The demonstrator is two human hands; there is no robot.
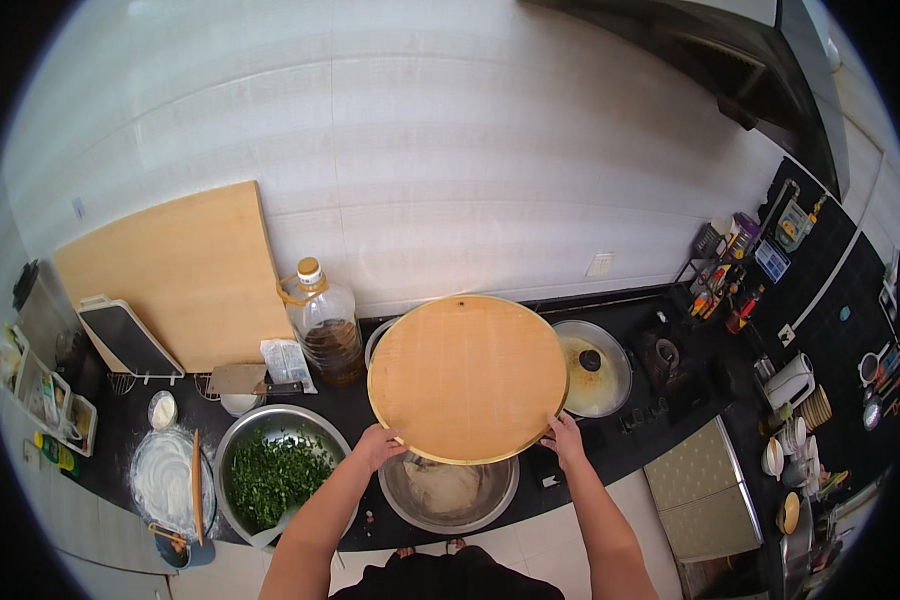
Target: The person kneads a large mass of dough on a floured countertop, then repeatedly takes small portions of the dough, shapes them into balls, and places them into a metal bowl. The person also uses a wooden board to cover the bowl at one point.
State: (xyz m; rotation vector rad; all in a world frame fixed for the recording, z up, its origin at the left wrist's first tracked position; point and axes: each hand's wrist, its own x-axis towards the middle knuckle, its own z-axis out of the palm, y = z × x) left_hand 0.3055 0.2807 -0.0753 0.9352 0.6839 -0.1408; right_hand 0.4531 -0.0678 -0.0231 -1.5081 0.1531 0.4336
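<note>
A round wooden board (468, 380) with a yellow rim and a small hole near its far edge is held between my two hands. My left hand (378, 447) grips its near left edge, and my right hand (565, 440) its near right edge. Below it on the black counter, partly covered, stands a steel bowl (452, 523) with pale dough (445, 487) inside. Beyond my left forearm, another steel bowl (226, 430) contains chopped green leaves (275, 475). Behind the board, the rim of a further metal vessel just shows.
A rolling pin (197, 488) lies across a floured round surface (165, 480) at left. A cleaver (245, 380) rests over a small bowl. Behind stand a large plastic jug (330, 335) and a big wooden board (180, 270). Right of the board sits a lidded pan (600, 375).
</note>
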